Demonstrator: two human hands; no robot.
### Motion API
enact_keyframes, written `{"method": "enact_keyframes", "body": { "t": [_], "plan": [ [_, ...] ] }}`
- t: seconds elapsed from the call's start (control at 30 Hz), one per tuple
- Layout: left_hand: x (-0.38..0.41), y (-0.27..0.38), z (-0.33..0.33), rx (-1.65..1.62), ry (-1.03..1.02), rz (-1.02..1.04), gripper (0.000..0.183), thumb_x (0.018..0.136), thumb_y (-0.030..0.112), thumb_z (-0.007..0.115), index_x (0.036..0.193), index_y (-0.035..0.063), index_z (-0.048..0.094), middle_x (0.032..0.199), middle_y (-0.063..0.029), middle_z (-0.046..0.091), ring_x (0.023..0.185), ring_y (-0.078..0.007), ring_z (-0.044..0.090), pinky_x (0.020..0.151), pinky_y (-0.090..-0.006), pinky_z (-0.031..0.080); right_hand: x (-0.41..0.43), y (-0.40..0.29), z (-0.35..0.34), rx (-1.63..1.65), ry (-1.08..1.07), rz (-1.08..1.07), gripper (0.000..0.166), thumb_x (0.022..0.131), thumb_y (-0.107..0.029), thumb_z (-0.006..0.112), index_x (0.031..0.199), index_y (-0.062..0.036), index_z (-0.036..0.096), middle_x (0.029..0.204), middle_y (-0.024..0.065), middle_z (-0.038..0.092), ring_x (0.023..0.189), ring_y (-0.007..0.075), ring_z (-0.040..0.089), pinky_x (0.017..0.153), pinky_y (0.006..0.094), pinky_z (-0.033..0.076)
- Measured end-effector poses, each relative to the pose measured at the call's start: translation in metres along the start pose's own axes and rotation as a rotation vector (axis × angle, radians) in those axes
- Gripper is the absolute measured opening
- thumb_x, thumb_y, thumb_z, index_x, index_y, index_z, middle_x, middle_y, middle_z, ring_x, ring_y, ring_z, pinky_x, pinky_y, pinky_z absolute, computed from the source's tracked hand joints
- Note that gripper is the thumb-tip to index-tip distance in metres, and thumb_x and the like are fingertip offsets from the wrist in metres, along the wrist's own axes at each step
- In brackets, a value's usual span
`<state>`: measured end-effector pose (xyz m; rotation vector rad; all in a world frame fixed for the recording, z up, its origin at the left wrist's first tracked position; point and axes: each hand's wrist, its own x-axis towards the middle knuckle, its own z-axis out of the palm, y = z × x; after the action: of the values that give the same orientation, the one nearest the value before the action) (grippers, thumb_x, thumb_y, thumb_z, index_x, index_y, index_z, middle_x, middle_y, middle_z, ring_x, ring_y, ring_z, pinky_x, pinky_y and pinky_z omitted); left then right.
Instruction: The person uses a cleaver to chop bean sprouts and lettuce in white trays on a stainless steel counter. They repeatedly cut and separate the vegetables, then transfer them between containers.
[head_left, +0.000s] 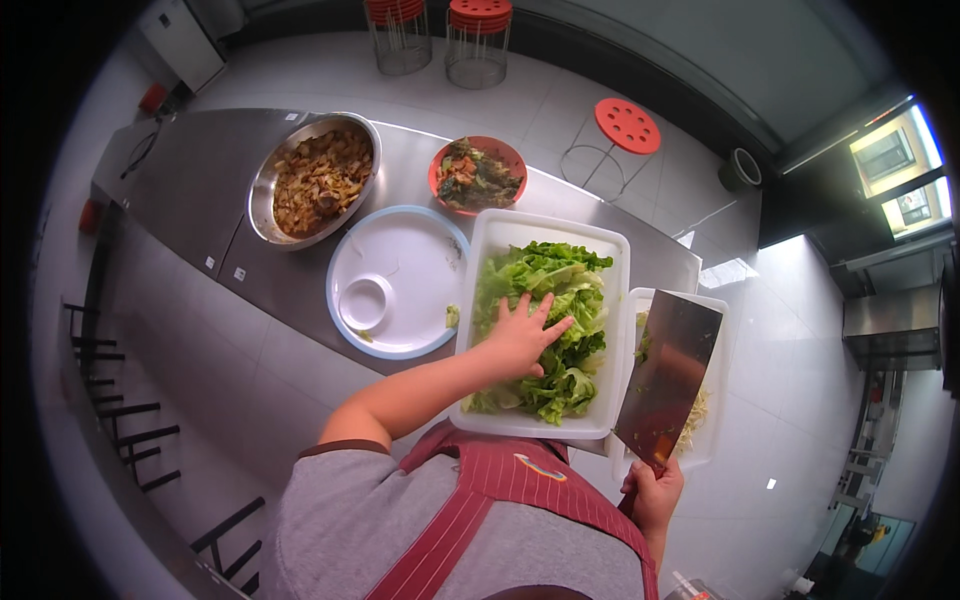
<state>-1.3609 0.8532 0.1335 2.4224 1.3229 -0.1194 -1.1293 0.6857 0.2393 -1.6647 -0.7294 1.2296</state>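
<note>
My left hand (525, 337) rests with spread fingers on a heap of green lettuce leaves (566, 300). The leaves lie in a white plastic tub (547, 429) right before me. In my right hand (655, 487) is the handle of a Chinese cleaver (671, 367). Its broad blade stands raised, with bits of green stuck to it. Behind the blade, a second white tub (712, 442) is partly hidden; pale bean sprouts (696, 420) show in it.
A round white tray with a blue rim (412, 281) lies to the left. Beyond it stand a steel bowl of chopped food (364, 199) and a red bowl of mixed scraps (484, 176) on the steel table (262, 262). A red stool (628, 126) stands past the table.
</note>
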Motion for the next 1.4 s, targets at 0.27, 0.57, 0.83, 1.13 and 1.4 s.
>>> {"method": "enact_keyframes", "body": {
  "t": [0.27,0.57,0.83,1.13,1.4],
  "plan": [
    [0.038,-0.005,0.008,-0.051,0.057,-0.062,0.067,0.07,0.018,0.068,0.132,0.0254,0.042,0.114,-0.013,0.048,0.105,-0.0354,0.05,0.08,-0.0472,0.048,0.003,0.001,0.002,0.027,-0.021,-0.011,0.017,0.078,0.003,0.058,0.094,0.0004,0.055,0.064,0.0023,0.054,0.048,0.0082,0.049,0.043,0.0219,0.04],
    [0.027,-0.031,-0.007,-0.302,0.441,-0.034,0.027,0.074,0.004,0.055,0.099,0.0123,0.061,0.087,-0.0119,0.056,0.084,-0.0328,0.058,0.07,-0.0424,0.047,0.004,-0.004,0.009,-0.017,-0.051,-0.036,0.015,0.079,0.002,0.056,0.093,0.0007,0.055,0.062,0.0019,0.053,0.047,0.0084,0.048,0.043,0.0218,0.04],
    [-0.018,-0.041,-0.026,-0.517,0.278,0.216,0.068,0.072,0.017,0.069,0.135,0.0124,0.043,0.123,-0.0214,0.049,0.109,-0.0379,0.048,0.097,-0.0417,0.038,0.008,-0.008,0.009,-0.09,-0.062,-0.032,0.017,0.08,0.002,0.056,0.097,0.0001,0.055,0.065,0.0015,0.053,0.049,0.0079,0.049,0.044,0.0215,0.039],
    [-0.066,-0.017,-0.004,-0.341,-0.002,-0.079,0.065,0.072,0.02,0.072,0.126,-0.0021,0.044,0.116,-0.0219,0.052,0.108,-0.0365,0.05,0.091,-0.0409,0.042,0.009,-0.008,0.016,-0.047,-0.085,-0.003,0.015,0.08,0.0,0.057,0.095,-0.0009,0.053,0.064,0.0017,0.052,0.048,0.0095,0.049,0.044,0.0227,0.04],
    [-0.039,0.002,0.006,-0.574,0.242,0.168,0.04,0.074,0.011,0.063,0.113,0.007,0.057,0.095,-0.0154,0.062,0.089,-0.033,0.059,0.074,-0.0394,0.047,0.007,-0.009,0.018,-0.099,-0.087,-0.019,0.015,0.08,0.0,0.057,0.095,-0.001,0.053,0.064,0.0019,0.052,0.048,0.01,0.049,0.044,0.0235,0.041]
  ]
}}
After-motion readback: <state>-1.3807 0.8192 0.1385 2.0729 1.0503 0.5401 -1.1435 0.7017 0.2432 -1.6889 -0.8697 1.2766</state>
